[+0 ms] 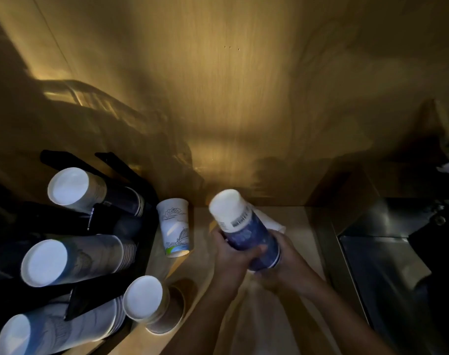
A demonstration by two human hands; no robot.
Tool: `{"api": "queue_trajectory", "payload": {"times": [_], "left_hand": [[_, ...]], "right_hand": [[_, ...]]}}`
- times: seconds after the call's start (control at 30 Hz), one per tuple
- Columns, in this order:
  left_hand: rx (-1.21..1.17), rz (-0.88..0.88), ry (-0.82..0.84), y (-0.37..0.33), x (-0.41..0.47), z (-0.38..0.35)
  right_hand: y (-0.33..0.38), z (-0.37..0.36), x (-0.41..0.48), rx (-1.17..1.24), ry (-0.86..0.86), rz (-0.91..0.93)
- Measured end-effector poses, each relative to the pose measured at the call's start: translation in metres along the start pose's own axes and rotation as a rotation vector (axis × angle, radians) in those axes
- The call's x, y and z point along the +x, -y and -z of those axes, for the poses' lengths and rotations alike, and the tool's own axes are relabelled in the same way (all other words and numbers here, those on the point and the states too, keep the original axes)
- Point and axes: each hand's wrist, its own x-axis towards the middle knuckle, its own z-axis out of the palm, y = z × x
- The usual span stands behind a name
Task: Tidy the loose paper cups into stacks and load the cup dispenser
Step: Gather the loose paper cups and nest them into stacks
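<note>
Both hands, left hand (pixel 232 252) and right hand (pixel 282 262), grip the blue cups (pixel 246 231); tipping them could bump the white cup (pixel 174 228) over.

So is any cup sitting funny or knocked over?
None knocked over. Two upside-down cups stand loose on the counter: a white cup and a brown cup. Both hands grip a blue stack.
</note>
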Motion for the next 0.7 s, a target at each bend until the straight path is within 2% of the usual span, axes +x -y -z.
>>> {"api": "queue_trajectory", "payload": {"times": [0.1, 0.2, 0.3, 0.4, 0.5, 0.63, 0.7], "left_hand": [[0.150, -0.101, 0.076, 0.019, -0.008, -0.001], [0.283, -0.107, 0.127, 0.035, -0.013, 0.006], [0.415, -0.066, 0.147, 0.047, -0.018, 0.017], [0.432, -0.051, 0.127, 0.059, -0.024, 0.028], [0.496, -0.033, 0.120, 0.056, -0.021, 0.035], [0.644, -0.025, 0.210, 0.045, -0.012, 0.038], [0.703, 0.052, 0.237, 0.037, -0.009, 0.036]], "right_hand": [[-0.010, -0.011, 0.002, -0.263, -0.113, 0.020], [-0.028, -0.023, 0.001, -0.096, -0.070, -0.011], [-0.049, -0.034, 0.000, -0.158, 0.043, -0.065], [-0.060, -0.040, -0.001, -0.049, 0.023, -0.043], [-0.065, -0.041, 0.000, -0.105, 0.048, -0.012], [-0.063, -0.030, 0.003, -0.226, 0.030, -0.024], [-0.061, -0.021, 0.003, -0.323, -0.019, -0.004]]}}
